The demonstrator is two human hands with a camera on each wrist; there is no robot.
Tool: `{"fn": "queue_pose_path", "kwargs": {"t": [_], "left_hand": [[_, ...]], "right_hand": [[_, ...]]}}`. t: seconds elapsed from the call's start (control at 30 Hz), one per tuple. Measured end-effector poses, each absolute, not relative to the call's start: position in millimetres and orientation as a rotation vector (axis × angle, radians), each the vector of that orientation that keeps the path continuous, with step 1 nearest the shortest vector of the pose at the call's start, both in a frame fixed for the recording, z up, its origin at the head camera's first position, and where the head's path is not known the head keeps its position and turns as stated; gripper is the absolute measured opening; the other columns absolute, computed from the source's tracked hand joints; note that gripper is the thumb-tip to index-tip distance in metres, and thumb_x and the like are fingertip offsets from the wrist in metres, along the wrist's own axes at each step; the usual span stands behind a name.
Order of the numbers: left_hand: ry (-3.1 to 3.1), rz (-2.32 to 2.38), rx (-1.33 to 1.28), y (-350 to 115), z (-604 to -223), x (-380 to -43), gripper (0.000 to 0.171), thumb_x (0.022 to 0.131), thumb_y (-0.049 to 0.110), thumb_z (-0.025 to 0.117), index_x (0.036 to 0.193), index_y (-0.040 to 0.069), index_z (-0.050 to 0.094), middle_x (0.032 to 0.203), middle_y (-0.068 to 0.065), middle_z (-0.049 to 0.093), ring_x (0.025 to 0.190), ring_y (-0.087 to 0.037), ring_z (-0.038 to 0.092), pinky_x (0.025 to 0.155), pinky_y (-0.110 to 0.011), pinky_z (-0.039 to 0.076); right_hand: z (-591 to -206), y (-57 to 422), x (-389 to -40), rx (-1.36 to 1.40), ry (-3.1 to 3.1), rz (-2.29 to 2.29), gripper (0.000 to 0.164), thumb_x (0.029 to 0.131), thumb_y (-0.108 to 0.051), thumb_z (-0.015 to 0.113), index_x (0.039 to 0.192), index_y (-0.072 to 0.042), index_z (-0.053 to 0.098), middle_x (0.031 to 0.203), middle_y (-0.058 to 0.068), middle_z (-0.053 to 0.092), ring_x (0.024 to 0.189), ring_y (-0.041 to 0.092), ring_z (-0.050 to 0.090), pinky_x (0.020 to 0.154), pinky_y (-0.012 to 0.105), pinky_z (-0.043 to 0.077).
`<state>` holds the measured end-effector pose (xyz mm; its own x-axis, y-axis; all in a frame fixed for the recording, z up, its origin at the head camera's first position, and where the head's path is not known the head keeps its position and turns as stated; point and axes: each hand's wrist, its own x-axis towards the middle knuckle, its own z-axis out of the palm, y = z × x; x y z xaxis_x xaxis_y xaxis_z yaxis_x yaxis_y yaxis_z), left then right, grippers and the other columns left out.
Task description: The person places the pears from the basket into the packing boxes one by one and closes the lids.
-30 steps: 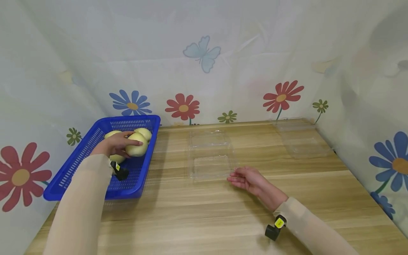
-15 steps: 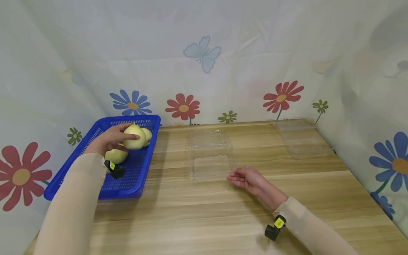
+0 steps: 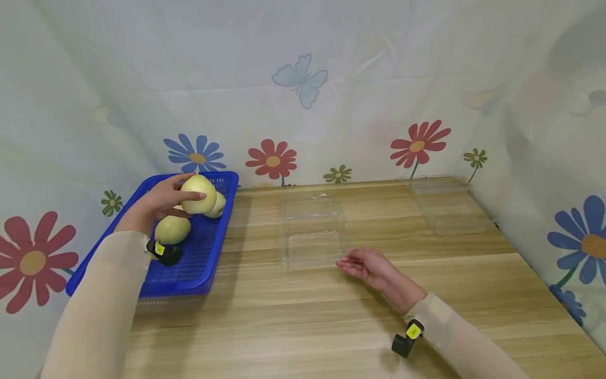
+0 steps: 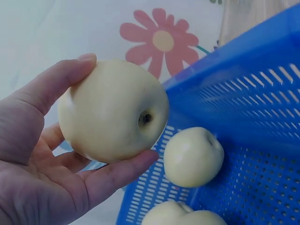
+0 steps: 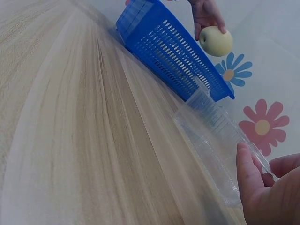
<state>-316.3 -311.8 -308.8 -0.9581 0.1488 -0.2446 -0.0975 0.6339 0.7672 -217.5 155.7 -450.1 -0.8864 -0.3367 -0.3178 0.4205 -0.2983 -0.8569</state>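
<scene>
A pale yellow pear point(image 3: 199, 193) is held up in my left hand point(image 3: 163, 199), thumb on one side and fingers on the other. In the left wrist view the pear point(image 4: 112, 110) shows its dark dimpled end, higher than the basket's rim. Below it, other pears point(image 3: 172, 229) lie in the blue plastic basket point(image 3: 215, 252). My right hand point(image 3: 371, 268) pinches the near right corner of an opened clear plastic clamshell box point(image 3: 314, 250) on the table. The right wrist view has thumb and fingers on either side of the box's point(image 5: 211, 136) rim.
A second clear plastic box point(image 3: 452, 210) lies at the back right of the wooden table point(image 3: 284, 326). A flower-printed curtain point(image 3: 360, 105) stands right behind the table and along both sides.
My left hand has raised the pear and drawn it slightly back to the left, uncovering the pears beneath. The right hand stays at the box corner.
</scene>
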Motion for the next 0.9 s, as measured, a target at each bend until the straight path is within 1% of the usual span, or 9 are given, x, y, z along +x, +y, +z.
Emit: {"fn": "queue_pose_path", "kwargs": {"t": [0.07, 0.17, 0.37, 0.47, 0.57, 0.73, 0.9], "left_hand": [[2.575, 1.231, 0.044, -309, -306, -313, 0.096, 0.101, 0.037, 0.065, 0.166, 0.017, -0.003, 0.166, -0.034, 0.017, 0.125, -0.036, 0.057, 0.087, -0.036, 0.064], [2.573, 1.246, 0.050, -304, -302, -310, 0.098, 0.100, 0.037, 0.066, 0.166, 0.019, -0.004, 0.167, -0.033, 0.016, 0.131, -0.042, 0.053, 0.088, -0.037, 0.064], [2.559, 1.300, 0.115, -292, -290, -304, 0.095, 0.101, 0.029, 0.066, 0.166, 0.020, -0.003, 0.168, -0.031, 0.012, 0.137, -0.048, 0.047, 0.085, -0.035, 0.065], [2.547, 1.334, 0.147, -285, -286, -300, 0.093, 0.101, 0.026, 0.065, 0.166, 0.021, -0.002, 0.170, -0.028, 0.008, 0.139, -0.048, 0.044, 0.085, -0.035, 0.065], [2.550, 1.347, 0.182, -280, -283, -297, 0.092, 0.101, 0.024, 0.065, 0.166, 0.021, 0.000, 0.170, -0.027, 0.007, 0.137, -0.046, 0.046, 0.082, -0.033, 0.065], [2.571, 1.333, 0.224, -270, -275, -293, 0.089, 0.101, 0.024, 0.066, 0.167, 0.020, 0.005, 0.170, -0.026, 0.011, 0.129, -0.039, 0.053, 0.078, -0.030, 0.065], [2.588, 1.343, 0.234, -260, -270, -288, 0.088, 0.100, 0.024, 0.068, 0.166, 0.021, 0.011, 0.169, -0.025, 0.015, 0.132, -0.043, 0.051, 0.075, -0.028, 0.065]], "right_hand": [[-450, 156, -217, 0.108, 1.489, -2.208, 0.023, 0.108, -0.002, 0.036, 0.104, 0.005, 0.058, 0.079, 0.003, 0.075, 0.078, 0.008, 0.076, 0.076, 0.016, 0.061], [-451, 155, -217, 0.122, 1.491, -2.210, 0.023, 0.108, -0.002, 0.036, 0.103, 0.005, 0.057, 0.078, 0.003, 0.074, 0.077, 0.008, 0.076, 0.075, 0.016, 0.061], [-452, 155, -217, 0.113, 1.489, -2.223, 0.016, 0.108, -0.001, 0.036, 0.108, 0.007, 0.050, 0.077, 0.002, 0.073, 0.077, 0.008, 0.075, 0.075, 0.016, 0.061], [-452, 155, -216, 0.111, 1.481, -2.229, 0.017, 0.108, -0.001, 0.036, 0.107, 0.007, 0.051, 0.077, 0.002, 0.073, 0.077, 0.008, 0.076, 0.075, 0.016, 0.061], [-452, 156, -216, 0.115, 1.470, -2.228, 0.017, 0.108, -0.001, 0.036, 0.106, 0.006, 0.051, 0.077, 0.002, 0.074, 0.078, 0.008, 0.076, 0.075, 0.016, 0.061], [-451, 156, -217, 0.112, 1.466, -2.221, 0.016, 0.108, -0.002, 0.036, 0.110, 0.007, 0.049, 0.079, 0.003, 0.074, 0.078, 0.008, 0.076, 0.076, 0.016, 0.061], [-449, 156, -218, 0.105, 1.475, -2.213, 0.018, 0.108, -0.002, 0.036, 0.108, 0.007, 0.051, 0.079, 0.002, 0.074, 0.078, 0.007, 0.076, 0.076, 0.016, 0.061]]}}
